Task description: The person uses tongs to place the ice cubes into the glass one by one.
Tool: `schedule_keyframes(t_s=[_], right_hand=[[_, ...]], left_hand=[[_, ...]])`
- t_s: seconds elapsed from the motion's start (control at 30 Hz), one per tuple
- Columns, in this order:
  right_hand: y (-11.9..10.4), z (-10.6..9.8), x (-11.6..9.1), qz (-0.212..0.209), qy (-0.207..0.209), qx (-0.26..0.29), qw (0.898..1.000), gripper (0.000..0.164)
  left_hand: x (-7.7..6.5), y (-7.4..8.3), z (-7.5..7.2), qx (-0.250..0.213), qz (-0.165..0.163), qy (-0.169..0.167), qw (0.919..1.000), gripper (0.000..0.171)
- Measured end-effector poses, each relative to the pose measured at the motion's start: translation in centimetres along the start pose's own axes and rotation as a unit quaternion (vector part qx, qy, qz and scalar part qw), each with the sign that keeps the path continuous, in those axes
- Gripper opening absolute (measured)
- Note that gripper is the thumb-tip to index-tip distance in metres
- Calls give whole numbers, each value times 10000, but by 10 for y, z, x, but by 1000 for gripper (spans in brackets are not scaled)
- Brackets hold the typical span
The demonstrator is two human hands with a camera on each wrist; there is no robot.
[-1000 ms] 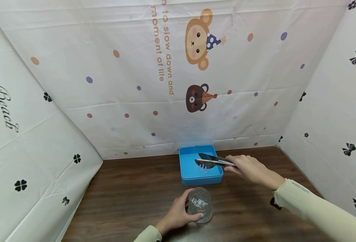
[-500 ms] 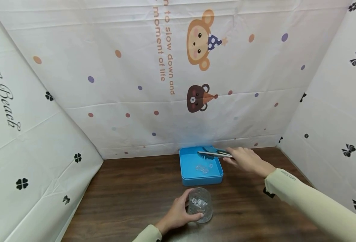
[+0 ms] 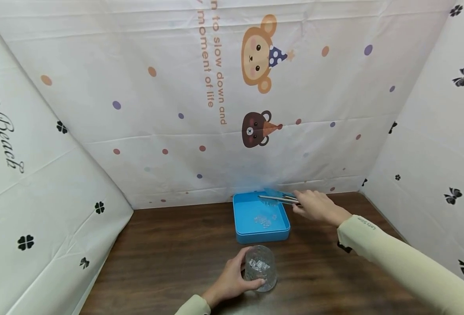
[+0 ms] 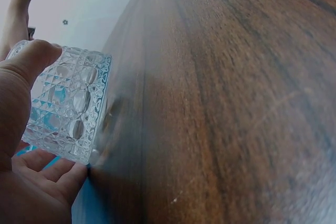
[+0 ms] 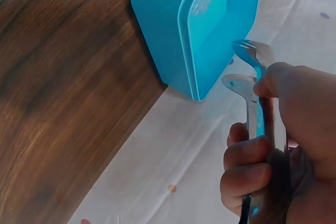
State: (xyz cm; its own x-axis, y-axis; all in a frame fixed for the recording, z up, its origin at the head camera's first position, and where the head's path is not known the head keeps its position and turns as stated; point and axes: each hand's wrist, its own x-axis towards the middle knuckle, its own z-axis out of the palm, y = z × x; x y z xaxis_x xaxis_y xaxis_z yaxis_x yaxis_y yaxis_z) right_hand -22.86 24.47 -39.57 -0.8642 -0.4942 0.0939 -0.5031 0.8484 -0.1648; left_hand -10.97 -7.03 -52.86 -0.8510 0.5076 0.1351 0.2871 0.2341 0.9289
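My left hand (image 3: 230, 278) grips a clear cut-glass tumbler (image 3: 267, 274) on the brown tabletop, thumb on one side and fingers on the other. Several clear ice-like cubes (image 3: 258, 264) lie inside it. Behind the tumbler stands a shallow blue box (image 3: 261, 237) without a lid, with small clear pieces (image 3: 262, 221) on its floor. My right hand (image 3: 318, 206) holds metal tongs (image 5: 257, 103) over the box's back right corner. In the right wrist view the two tong tips are apart with nothing between them, and the thumb and curled fingers wrap the arms.
A white printed cloth (image 3: 177, 131) hangs right behind the box, and more cloth walls (image 3: 433, 175) close off both sides. Bare wooden tabletop (image 3: 169, 249) stretches left of the tumbler.
The tongs have moved back and slightly right, away from the clear pieces towards the box's back corner. One piece now lies apart from the others. The left hand and tumbler stay put.
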Motion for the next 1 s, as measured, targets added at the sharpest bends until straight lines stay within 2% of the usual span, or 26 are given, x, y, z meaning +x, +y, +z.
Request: schedule_keyframes(t_s=[0.2, 0.4, 0.67, 0.83, 1.0], right_hand=[[-2, 4, 0, -42, -108, -153, 9998, 46], [-8, 1, 4, -145, -210, -332, 9991, 44], [-17, -5, 9, 62, -731, -145, 9972, 52], [-20, -5, 11, 62, -764, -166, 9969, 47], [-26, -4, 13, -60, -711, -270, 9971, 36]], left_hand=[[-2, -2, 3, -24, -35, 22, 10000, 78], [-1, -1, 2, -78, 181, 108, 9997, 77], [-2, -1, -1, -64, 150, 142, 9998, 78], [1, 1, -2, -95, 80, 76, 9999, 78], [1, -1, -2, -130, 40, 39, 9999, 78]])
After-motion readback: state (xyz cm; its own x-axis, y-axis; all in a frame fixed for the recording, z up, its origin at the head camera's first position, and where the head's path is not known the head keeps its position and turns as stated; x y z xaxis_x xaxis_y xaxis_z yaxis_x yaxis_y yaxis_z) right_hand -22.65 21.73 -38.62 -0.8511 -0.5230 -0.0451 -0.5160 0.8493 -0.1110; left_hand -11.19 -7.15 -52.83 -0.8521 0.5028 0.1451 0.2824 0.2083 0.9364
